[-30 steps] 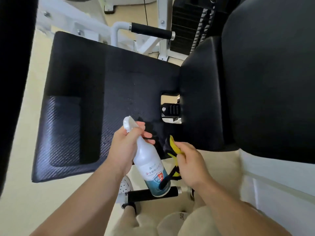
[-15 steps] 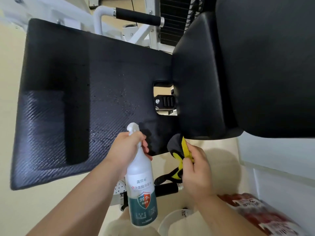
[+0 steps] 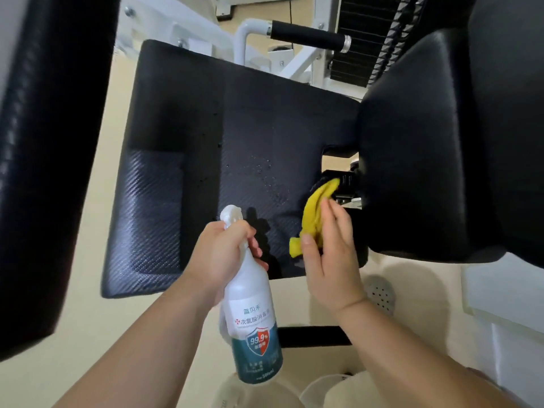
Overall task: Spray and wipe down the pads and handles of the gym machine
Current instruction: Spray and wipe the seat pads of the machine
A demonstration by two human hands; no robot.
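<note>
A black seat pad [image 3: 206, 160] of the gym machine fills the middle, with spray droplets on its right half. A thick black back pad [image 3: 426, 148] stands at its right. My left hand [image 3: 223, 254] grips the neck of a white spray bottle [image 3: 253, 313] with a teal label, held over the pad's near edge. My right hand [image 3: 326, 251] holds a yellow cloth [image 3: 316, 213] against the seat pad's right side, near the gap by the back pad. A black foam handle [image 3: 309, 35] sticks out at the top, another black handle [image 3: 312, 335] lies below the seat.
Another black pad [image 3: 50, 142] fills the left edge, close to the camera. White frame tubes [image 3: 244, 39] and a black weight stack [image 3: 362, 39] stand behind the seat. The floor [image 3: 73, 348] is beige. A white frame part [image 3: 506, 304] runs along the right.
My right hand has lifted the yellow cloth from below the seat's near edge up onto the pad's right side. The bottle stays in my left hand; the view has shifted.
</note>
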